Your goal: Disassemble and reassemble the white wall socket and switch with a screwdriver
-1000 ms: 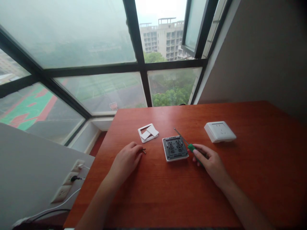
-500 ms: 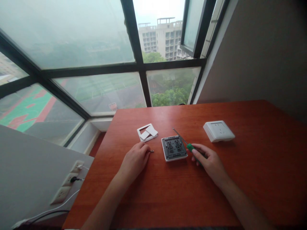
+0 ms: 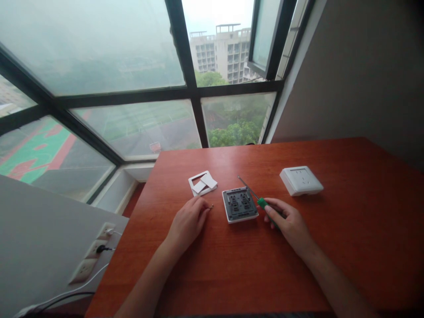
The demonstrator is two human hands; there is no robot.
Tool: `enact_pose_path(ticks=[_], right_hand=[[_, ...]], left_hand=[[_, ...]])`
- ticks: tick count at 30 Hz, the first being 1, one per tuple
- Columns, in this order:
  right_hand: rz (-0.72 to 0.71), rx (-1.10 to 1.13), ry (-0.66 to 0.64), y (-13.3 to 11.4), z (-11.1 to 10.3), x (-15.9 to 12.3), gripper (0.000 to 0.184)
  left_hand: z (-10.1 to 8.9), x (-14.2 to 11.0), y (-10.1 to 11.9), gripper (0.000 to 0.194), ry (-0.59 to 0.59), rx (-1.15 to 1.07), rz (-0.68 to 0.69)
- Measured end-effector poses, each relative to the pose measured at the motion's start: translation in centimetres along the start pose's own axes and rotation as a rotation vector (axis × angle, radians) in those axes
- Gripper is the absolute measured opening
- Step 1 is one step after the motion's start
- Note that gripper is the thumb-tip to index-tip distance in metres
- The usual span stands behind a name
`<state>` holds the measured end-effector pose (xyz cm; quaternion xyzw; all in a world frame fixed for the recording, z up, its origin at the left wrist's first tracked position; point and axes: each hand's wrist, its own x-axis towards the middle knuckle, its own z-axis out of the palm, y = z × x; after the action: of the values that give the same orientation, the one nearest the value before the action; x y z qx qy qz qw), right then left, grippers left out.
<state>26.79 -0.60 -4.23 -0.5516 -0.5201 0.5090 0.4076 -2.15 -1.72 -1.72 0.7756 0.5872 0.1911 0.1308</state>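
Between the fingertips of my left hand [image 3: 189, 221] is a small metal screw [image 3: 211, 206], its end poking out to the right. My right hand [image 3: 285, 222] is closed around the green handle of a screwdriver [image 3: 261, 203], whose shaft points up and left. Between my hands lies a square wall switch [image 3: 240, 205] with a white rim and its dark grey inner face showing. The screwdriver's shaft passes over or just beside its upper right corner. Beyond my left hand, a white cover frame [image 3: 195, 179] has two loose white switch plates [image 3: 208, 180] lying on it.
A white socket on a mounting box [image 3: 301, 181] sits farther back on the right of the reddish-brown table [image 3: 251, 269]. Windows [image 3: 132, 128] rise behind the table. Wall outlets [image 3: 96, 247] with plugged-in cables are down to the left.
The screw in my left fingertips has turned and shifted slightly up and right. My right hand with the screwdriver and the switch look unmoved; the whole view has drifted slightly.
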Motion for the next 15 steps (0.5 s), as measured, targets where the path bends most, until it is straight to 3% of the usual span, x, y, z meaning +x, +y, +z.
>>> enact_pose_path(ticks=[6,11,15], right_hand=[[-0.015,0.019,-0.001,0.3,0.0,0.1,0.043],[-0.025,0.006,-0.011,0.4,0.0,0.1,0.042],[-0.024,0.014,-0.01,0.4,0.0,0.1,0.041]], left_hand=[[-0.5,0.2,0.3,0.006,0.168,-0.213,-0.018],[-1.5,1.1,1.8,0.006,0.169,-0.355,0.02],[-1.8,2.5,3.7,0.011,0.184,-0.431,0.131]])
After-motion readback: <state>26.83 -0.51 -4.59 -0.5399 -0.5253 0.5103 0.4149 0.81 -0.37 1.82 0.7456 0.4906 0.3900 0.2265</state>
